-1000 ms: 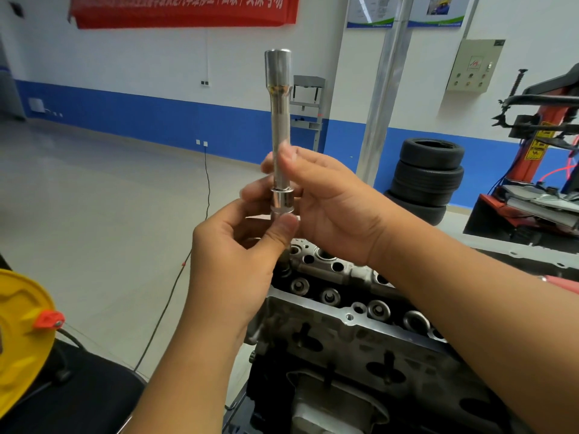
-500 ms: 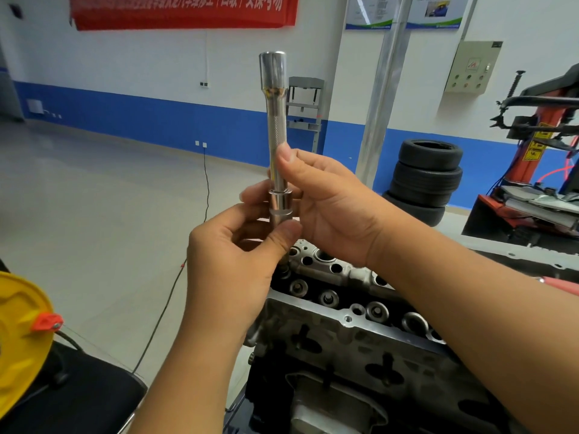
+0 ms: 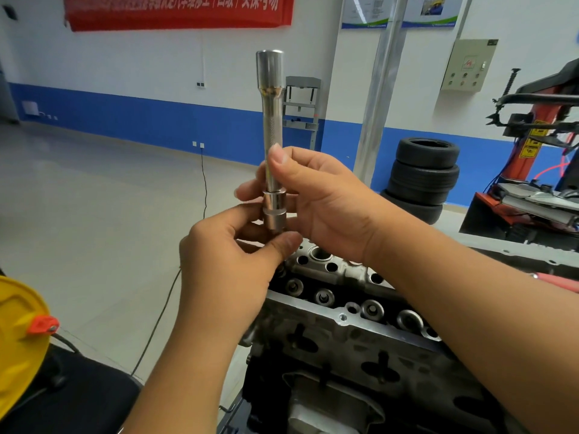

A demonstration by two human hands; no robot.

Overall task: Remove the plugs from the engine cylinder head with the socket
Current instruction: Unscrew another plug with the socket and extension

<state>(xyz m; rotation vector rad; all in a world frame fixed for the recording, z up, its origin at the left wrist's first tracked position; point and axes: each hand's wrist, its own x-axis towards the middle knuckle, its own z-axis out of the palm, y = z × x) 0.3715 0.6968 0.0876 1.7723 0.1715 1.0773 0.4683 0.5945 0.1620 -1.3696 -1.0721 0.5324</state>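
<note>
At the far left edge a yellow disc (image 3: 18, 339) with an orange tab (image 3: 42, 324) sits above a dark surface, and a thin black cable (image 3: 175, 286) runs across the pale floor toward the blue-banded wall. Next comes the left hand (image 3: 228, 264), raised above the near end of the engine, with its thumb and fingers curled and pinching the lower, wider end of the socket (image 3: 272, 142); the exact contact under the thumb tip is hidden. The socket is a long chrome tool held upright in the air between the two hands, its broad cap at the top, a knurled shaft in the middle and a stepped collar at the bottom, well above the engine and not touching it. The right hand (image 3: 322, 205) grips the shaft just above the collar, thumb pressed along the near side and fingers wrapped behind. Below and to the right of both hands lies the engine cylinder head (image 3: 351, 305), grey metal with rows of round bores and valve seats along its top; one open plug well (image 3: 319, 253) shows just beneath the left thumb. Whether any plugs remain in the wells cannot be told. Farther right, behind the forearm, a stack of tyres (image 3: 423, 183) stands against the wall, and a red tyre machine (image 3: 539, 151) fills the right edge.
</note>
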